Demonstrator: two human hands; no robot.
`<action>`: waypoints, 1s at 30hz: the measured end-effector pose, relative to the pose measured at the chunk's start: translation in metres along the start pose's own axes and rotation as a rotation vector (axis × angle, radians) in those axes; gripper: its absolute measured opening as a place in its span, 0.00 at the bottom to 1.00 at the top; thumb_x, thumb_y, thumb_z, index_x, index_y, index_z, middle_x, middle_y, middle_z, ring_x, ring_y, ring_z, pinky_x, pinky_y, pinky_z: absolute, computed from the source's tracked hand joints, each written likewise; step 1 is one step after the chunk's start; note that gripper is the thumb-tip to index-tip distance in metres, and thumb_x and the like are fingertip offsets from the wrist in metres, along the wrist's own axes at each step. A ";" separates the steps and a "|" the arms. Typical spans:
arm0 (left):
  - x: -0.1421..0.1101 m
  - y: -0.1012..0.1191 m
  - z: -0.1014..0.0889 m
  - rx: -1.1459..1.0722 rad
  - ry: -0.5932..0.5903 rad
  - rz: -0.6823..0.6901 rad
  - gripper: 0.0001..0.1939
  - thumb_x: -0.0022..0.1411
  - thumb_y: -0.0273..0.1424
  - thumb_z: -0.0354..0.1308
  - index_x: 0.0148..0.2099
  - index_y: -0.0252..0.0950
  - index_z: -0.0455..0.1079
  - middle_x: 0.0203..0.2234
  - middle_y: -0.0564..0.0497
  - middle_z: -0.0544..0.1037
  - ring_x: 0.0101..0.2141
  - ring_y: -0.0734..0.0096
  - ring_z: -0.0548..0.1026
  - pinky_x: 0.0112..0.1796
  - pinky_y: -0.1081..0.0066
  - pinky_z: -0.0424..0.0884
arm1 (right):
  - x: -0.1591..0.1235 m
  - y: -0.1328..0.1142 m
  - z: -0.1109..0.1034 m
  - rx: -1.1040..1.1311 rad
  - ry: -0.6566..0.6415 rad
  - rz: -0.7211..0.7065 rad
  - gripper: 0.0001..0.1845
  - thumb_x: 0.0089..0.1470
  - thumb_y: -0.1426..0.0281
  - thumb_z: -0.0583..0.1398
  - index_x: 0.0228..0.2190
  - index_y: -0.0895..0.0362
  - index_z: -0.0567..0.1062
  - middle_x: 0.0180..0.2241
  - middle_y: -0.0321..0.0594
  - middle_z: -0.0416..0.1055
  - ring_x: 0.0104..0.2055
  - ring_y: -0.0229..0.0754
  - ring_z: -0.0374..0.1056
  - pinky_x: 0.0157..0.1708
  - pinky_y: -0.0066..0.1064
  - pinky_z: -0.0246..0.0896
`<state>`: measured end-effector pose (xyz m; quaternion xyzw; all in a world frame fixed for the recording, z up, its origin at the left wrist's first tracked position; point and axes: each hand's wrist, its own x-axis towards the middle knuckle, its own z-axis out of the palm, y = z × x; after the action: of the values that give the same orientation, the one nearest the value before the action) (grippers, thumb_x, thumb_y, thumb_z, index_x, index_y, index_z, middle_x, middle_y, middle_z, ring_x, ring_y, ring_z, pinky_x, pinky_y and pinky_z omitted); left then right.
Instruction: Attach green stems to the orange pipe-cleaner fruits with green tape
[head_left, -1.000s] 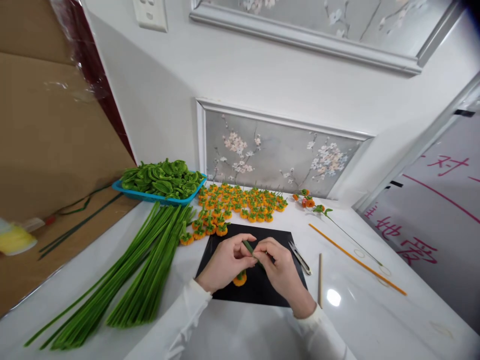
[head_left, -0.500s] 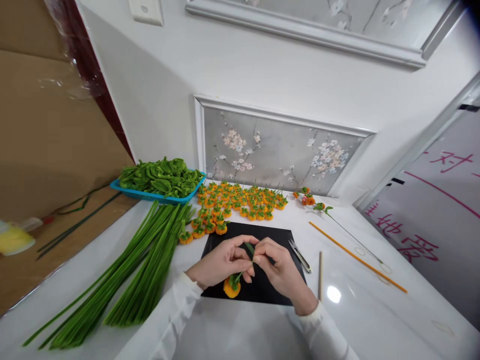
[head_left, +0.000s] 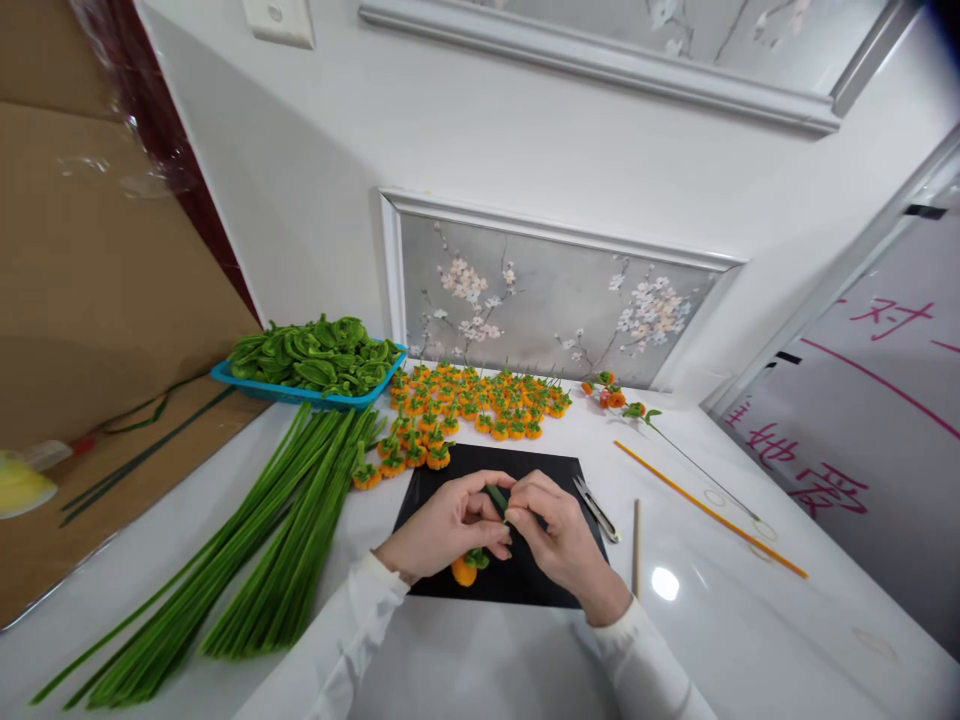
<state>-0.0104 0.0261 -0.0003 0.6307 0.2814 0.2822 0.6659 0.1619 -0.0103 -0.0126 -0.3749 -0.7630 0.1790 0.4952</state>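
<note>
Over the black mat point(head_left: 431, 500), my two hands meet at the fingertips. My left hand point(head_left: 450, 525) is closed on the green stem of a small orange pumpkin-shaped chenille piece point(head_left: 464, 571), whose head hangs below the fingers. A strip of dark green tape point(head_left: 496, 499) runs up between the hands. The thumb and forefinger of my right hand point(head_left: 559, 530) pinch where the strip meets the stem. My fingers hide most of the stem and the exact join. Snips point(head_left: 596, 508) lie at the mat's right edge.
Many matching orange pieces point(head_left: 480, 405) stand behind the mat. A blue tray point(head_left: 311, 400) holds green chenille leaves; green chenille stems point(head_left: 262, 560) fan out at left. Rightward lie a tan stick point(head_left: 637, 545), an orange chenille stem point(head_left: 712, 510) and a finished-looking sprig point(head_left: 636, 411).
The orange piece has turned and drawn up closer under my left fingers, so less of it shows. The tape strip has shifted slightly between my hands. The whole view has moved a little.
</note>
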 end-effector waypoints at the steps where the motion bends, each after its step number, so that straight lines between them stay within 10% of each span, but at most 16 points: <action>1: -0.001 0.001 0.000 -0.015 -0.018 -0.008 0.24 0.52 0.28 0.63 0.51 0.35 0.62 0.24 0.55 0.76 0.25 0.69 0.78 0.31 0.72 0.71 | 0.000 0.000 -0.001 -0.002 -0.009 -0.007 0.10 0.58 0.73 0.54 0.26 0.56 0.68 0.28 0.38 0.65 0.33 0.39 0.62 0.34 0.31 0.59; 21: -0.005 0.007 0.000 -0.064 -0.076 -0.034 0.33 0.59 0.29 0.56 0.64 0.34 0.47 0.24 0.50 0.78 0.26 0.68 0.78 0.32 0.69 0.72 | -0.001 0.005 -0.014 0.012 0.163 0.121 0.14 0.61 0.70 0.50 0.24 0.56 0.65 0.27 0.38 0.64 0.30 0.37 0.61 0.30 0.29 0.56; 30: -0.003 0.005 0.006 0.241 0.090 0.046 0.31 0.58 0.28 0.54 0.63 0.36 0.51 0.25 0.51 0.78 0.27 0.68 0.77 0.34 0.66 0.73 | -0.001 0.000 -0.001 -0.035 -0.144 0.350 0.25 0.65 0.63 0.42 0.22 0.57 0.67 0.20 0.34 0.64 0.22 0.34 0.59 0.24 0.26 0.51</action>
<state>-0.0080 0.0200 0.0049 0.6993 0.3283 0.2894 0.5652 0.1629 -0.0110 -0.0129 -0.4967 -0.7225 0.2757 0.3941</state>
